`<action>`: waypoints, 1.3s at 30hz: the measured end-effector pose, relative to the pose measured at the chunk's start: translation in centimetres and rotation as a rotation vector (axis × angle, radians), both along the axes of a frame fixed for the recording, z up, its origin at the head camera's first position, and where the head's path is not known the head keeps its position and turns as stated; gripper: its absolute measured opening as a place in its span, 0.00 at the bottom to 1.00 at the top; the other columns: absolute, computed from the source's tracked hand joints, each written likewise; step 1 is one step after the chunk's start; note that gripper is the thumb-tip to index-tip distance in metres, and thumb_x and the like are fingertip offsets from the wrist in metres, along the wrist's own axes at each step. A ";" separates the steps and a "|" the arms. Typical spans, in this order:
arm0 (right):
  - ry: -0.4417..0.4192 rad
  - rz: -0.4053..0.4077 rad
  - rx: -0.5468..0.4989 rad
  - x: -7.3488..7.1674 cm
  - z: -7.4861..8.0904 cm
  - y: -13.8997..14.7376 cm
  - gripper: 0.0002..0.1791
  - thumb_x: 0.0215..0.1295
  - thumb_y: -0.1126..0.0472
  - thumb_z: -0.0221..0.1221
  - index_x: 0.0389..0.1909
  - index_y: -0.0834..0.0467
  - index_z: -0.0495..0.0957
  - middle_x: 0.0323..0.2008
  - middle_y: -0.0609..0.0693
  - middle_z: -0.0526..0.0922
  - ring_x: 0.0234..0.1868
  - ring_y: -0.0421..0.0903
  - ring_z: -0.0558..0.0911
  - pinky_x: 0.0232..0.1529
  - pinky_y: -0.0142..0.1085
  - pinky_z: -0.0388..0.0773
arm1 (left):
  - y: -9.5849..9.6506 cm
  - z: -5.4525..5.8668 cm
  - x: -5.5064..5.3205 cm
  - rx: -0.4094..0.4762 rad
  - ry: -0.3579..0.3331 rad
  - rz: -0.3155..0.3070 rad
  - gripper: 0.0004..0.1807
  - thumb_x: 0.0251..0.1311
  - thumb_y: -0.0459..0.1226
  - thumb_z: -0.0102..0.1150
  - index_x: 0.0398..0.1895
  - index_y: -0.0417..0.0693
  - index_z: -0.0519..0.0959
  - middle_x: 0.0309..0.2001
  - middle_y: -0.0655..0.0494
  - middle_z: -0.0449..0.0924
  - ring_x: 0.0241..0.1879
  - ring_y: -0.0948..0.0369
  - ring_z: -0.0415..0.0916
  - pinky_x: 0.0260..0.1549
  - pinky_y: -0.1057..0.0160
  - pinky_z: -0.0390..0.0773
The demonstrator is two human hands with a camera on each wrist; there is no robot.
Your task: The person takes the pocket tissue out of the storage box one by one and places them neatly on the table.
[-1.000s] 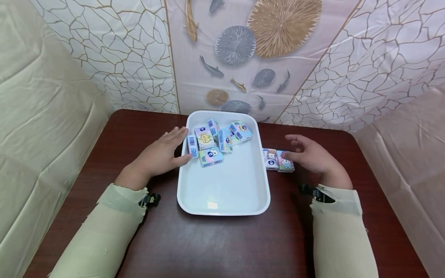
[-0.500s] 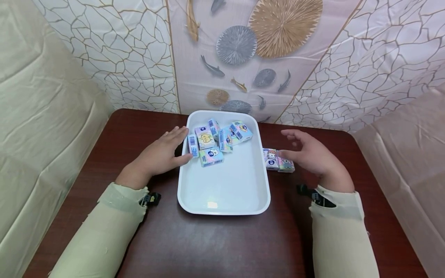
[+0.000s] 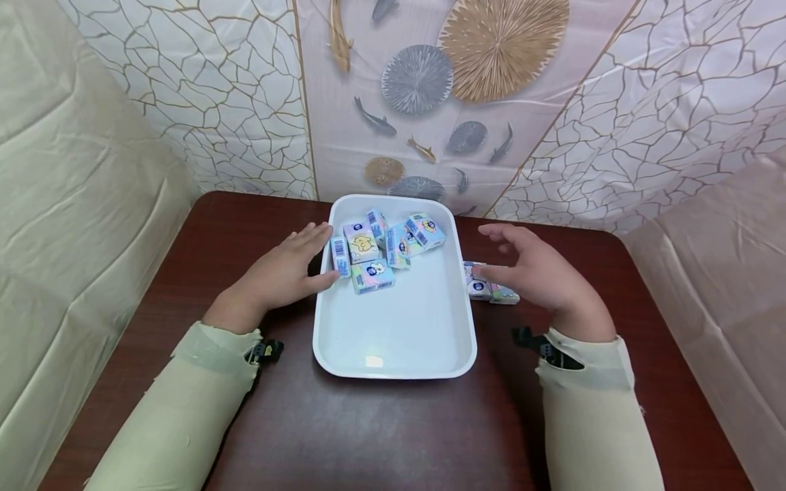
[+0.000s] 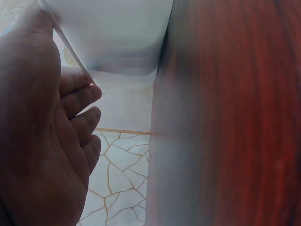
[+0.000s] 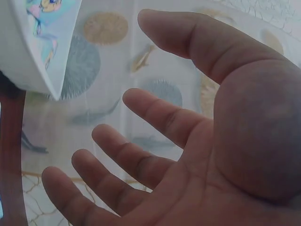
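Note:
A white tray (image 3: 393,334) stands on the table with several small pastel cartoon-printed packs (image 3: 361,243) grouped toward its far end. My left hand (image 3: 279,269) rests at the tray's left rim, its thumb reaching over the edge. In the left wrist view that hand's fingers (image 4: 84,125) lie loosely bent beside the tray wall (image 4: 117,33). To the right of the tray are two similar packs (image 3: 479,289) side by side, partly hidden. My right hand (image 3: 546,273) is above them, fingers and thumb spread apart; in the right wrist view the palm (image 5: 202,165) holds nothing.
The dark red-brown table (image 3: 393,436) ends at a patterned backdrop (image 3: 245,102). Beige cloth walls (image 3: 80,191) rise at both sides. Straps with small black devices (image 3: 265,352) sit on both wrists.
My right hand has moved left toward the tray, covering more of the two packs outside it. The left hand and the packs have stayed in place.

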State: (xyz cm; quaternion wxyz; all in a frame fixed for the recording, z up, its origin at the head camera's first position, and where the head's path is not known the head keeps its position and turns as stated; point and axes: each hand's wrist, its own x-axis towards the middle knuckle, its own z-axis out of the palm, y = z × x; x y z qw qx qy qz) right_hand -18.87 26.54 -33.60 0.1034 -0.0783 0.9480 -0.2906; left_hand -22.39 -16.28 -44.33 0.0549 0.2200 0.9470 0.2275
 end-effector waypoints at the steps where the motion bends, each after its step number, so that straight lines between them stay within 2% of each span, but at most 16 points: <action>1: 0.001 0.005 -0.004 -0.1 0.0 -0.3 0.42 0.65 0.36 0.69 0.77 0.41 0.66 0.75 0.50 0.68 0.74 0.58 0.68 0.67 0.62 0.73 | 0.0 0.0 0.0 0.000 0.000 0.001 0.54 0.68 0.72 0.49 0.87 0.58 0.45 0.87 0.59 0.43 0.87 0.57 0.36 0.85 0.48 0.43; 9: -0.024 -0.001 -0.022 -0.3 -0.2 -2.1 0.42 0.64 0.39 0.71 0.77 0.39 0.67 0.75 0.47 0.69 0.74 0.56 0.70 0.67 0.61 0.76 | -0.1 0.0 -0.1 -0.001 -0.003 -0.004 0.54 0.69 0.71 0.50 0.87 0.57 0.45 0.87 0.59 0.43 0.87 0.56 0.37 0.85 0.47 0.43; 16: -0.004 0.033 -0.049 -0.8 0.0 -3.4 0.41 0.64 0.41 0.72 0.76 0.43 0.68 0.74 0.48 0.71 0.72 0.55 0.72 0.66 0.59 0.78 | 0.0 0.2 0.1 0.000 -0.001 0.004 0.54 0.68 0.71 0.51 0.87 0.56 0.46 0.87 0.58 0.44 0.87 0.56 0.37 0.85 0.48 0.43; 23: -0.004 0.075 -0.118 -1.6 -0.5 -5.0 0.41 0.63 0.47 0.75 0.75 0.43 0.70 0.65 0.44 0.77 0.64 0.51 0.80 0.53 0.49 0.87 | 0.0 0.0 0.0 0.003 0.008 0.002 0.54 0.68 0.71 0.51 0.87 0.55 0.46 0.87 0.57 0.45 0.87 0.55 0.38 0.85 0.48 0.44; 30: -0.018 0.075 -0.085 -2.2 -1.1 -6.3 0.40 0.62 0.46 0.75 0.75 0.39 0.70 0.71 0.46 0.72 0.67 0.54 0.77 0.57 0.53 0.85 | 0.0 -0.1 -0.1 0.000 0.010 -0.002 0.54 0.68 0.71 0.50 0.87 0.56 0.46 0.87 0.58 0.45 0.87 0.56 0.37 0.85 0.47 0.43; 39: -0.044 0.080 -0.077 -3.3 -2.1 -7.7 0.40 0.61 0.46 0.75 0.74 0.39 0.71 0.72 0.50 0.73 0.68 0.54 0.77 0.55 0.53 0.87 | 0.0 0.0 0.0 0.005 0.005 -0.003 0.53 0.69 0.70 0.51 0.87 0.56 0.45 0.87 0.58 0.45 0.87 0.56 0.37 0.85 0.47 0.43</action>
